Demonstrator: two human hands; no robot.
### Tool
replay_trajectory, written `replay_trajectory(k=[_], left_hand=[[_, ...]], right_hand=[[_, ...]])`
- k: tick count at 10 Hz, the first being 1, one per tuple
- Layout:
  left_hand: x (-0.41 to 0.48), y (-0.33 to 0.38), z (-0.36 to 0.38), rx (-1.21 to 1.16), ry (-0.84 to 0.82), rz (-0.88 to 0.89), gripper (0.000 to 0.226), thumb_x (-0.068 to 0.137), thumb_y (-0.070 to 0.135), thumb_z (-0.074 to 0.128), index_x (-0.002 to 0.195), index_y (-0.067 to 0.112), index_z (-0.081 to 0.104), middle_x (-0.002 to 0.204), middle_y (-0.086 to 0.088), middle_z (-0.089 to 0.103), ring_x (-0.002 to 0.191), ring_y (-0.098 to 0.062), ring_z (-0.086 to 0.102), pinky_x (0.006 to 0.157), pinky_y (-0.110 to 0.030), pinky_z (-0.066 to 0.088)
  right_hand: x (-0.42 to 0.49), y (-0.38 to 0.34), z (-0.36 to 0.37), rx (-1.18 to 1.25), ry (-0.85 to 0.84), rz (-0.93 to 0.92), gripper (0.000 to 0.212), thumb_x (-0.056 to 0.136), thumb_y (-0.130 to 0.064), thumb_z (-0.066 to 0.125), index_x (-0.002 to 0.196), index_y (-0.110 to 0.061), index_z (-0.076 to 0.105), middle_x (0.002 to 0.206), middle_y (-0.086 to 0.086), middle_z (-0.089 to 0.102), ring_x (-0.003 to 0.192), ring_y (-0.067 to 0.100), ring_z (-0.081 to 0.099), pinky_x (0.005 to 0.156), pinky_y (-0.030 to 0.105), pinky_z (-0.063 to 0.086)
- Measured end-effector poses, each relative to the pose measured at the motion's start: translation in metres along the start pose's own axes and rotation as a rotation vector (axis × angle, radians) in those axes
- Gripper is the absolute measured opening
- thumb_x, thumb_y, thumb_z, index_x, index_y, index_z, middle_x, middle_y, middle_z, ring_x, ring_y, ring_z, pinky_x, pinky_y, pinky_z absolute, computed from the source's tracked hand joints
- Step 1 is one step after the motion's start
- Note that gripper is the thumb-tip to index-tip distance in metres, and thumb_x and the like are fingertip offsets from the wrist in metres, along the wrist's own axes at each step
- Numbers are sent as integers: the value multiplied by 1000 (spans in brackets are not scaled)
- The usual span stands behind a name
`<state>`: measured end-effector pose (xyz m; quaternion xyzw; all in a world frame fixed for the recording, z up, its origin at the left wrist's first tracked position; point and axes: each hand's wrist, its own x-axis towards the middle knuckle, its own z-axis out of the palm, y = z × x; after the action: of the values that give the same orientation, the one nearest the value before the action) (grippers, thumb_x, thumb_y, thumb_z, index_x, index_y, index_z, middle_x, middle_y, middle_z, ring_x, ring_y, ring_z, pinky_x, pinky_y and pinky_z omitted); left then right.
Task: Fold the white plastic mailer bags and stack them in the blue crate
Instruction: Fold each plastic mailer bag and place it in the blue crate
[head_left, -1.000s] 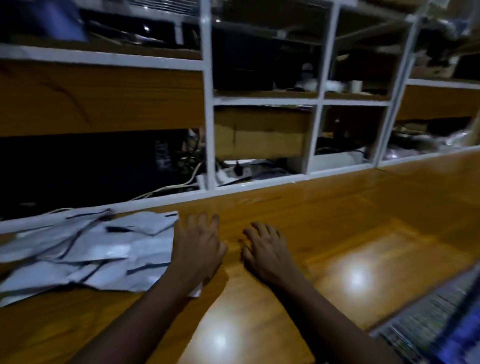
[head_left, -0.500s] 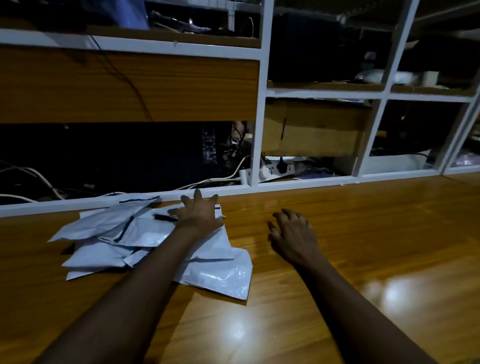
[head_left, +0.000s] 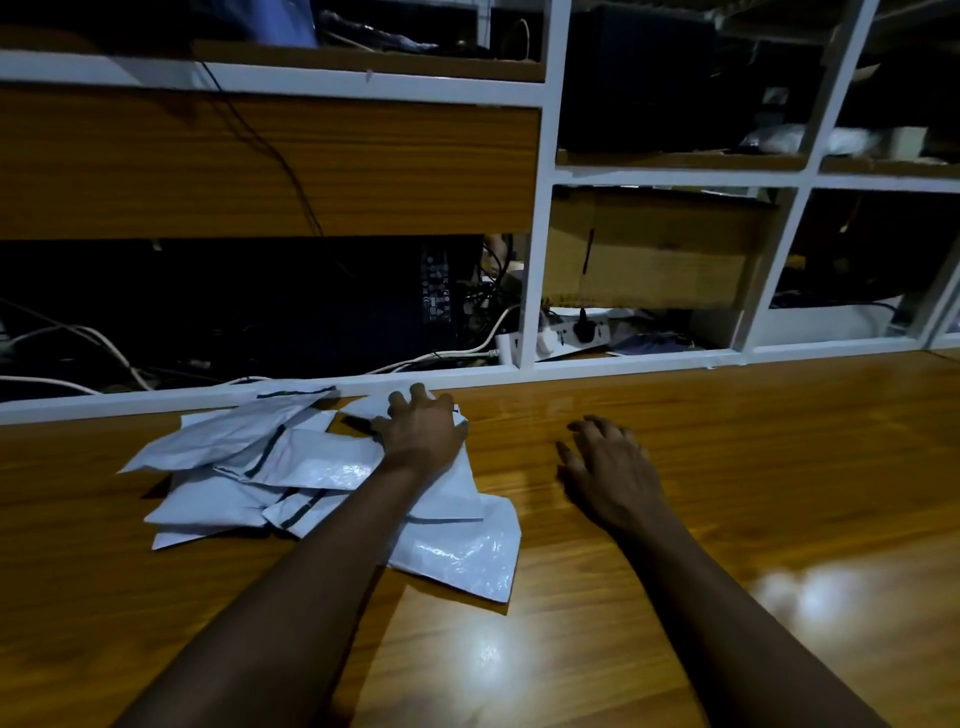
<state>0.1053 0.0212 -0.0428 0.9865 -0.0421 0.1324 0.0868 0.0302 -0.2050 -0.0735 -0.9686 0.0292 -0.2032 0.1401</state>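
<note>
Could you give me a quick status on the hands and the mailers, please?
Left hand flat on the mailer pile, gripping nothing. Right hand open on the bare table. Mailers loose, unfolded. Crate not in view.

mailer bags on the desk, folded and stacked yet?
No. The mailer bags lie in a loose, overlapping heap on the desk; the left hand rests on them.
</note>
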Motion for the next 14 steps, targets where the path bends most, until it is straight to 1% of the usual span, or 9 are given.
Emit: replay_trajectory(k=[4,5,7,8,9,10,11,12,14], left_hand=[[-38,115,8,-172,-22,399,45,87,57,54,128,38,54,150,2,34,137,-30,23,107,-54,28],[-56,156,26,-235,-19,514,48,82,59,51,125,36,57,146,1,39,134,-31,29,105,-56,31],[-67,205,50,-361,-38,692,51,86,52,62,132,30,56,139,-6,45,126,-33,41,95,-48,46],[-64,211,48,-495,-91,713,67,86,45,68,145,23,45,129,-9,42,117,-31,46,84,-42,51],[-57,207,46,-477,-60,763,63,83,46,64,139,21,52,129,-6,51,119,-28,49,97,-40,42],[-47,196,45,-376,-10,827,42,89,38,55,130,30,60,138,8,56,136,-20,38,111,-46,13],[-42,190,44,-458,-58,788,40,93,35,43,129,36,59,142,15,53,137,-14,34,113,-45,14],[-39,189,51,-566,-127,776,39,95,47,39,123,32,62,133,9,59,124,-14,47,104,-44,35],[-38,191,56,-695,-184,743,41,95,58,39,107,29,65,109,10,64,99,-9,54,84,-36,41]], right_hand=[[-29,86,-52,-75,80,-21,41,97,-42,52,126,-14,59,136,12,54,119,35,51,93,46,46],[-37,111,-66,-98,106,16,35,87,-30,71,114,-10,65,127,16,60,110,40,57,85,49,50],[-42,135,-77,-129,210,0,28,88,-22,56,94,3,68,111,27,65,96,48,62,75,54,54],[-35,140,-83,-79,198,147,32,96,-19,51,124,-7,61,126,18,59,117,38,53,98,46,43],[-29,148,-77,-98,188,108,34,97,-21,52,128,-10,58,129,16,57,120,35,51,100,46,43],[-30,159,-70,-193,128,-108,39,94,-34,53,113,-1,61,122,26,60,109,43,56,82,49,50],[-32,151,-73,-239,120,-209,46,93,-36,51,114,4,61,117,31,63,108,47,59,80,51,52],[-28,147,-70,-234,-36,-217,53,93,-41,47,125,-1,60,126,27,61,117,45,57,87,54,51],[-26,148,-65,-148,-90,-97,50,104,-43,29,147,-21,44,152,6,44,138,26,41,102,42,41]])
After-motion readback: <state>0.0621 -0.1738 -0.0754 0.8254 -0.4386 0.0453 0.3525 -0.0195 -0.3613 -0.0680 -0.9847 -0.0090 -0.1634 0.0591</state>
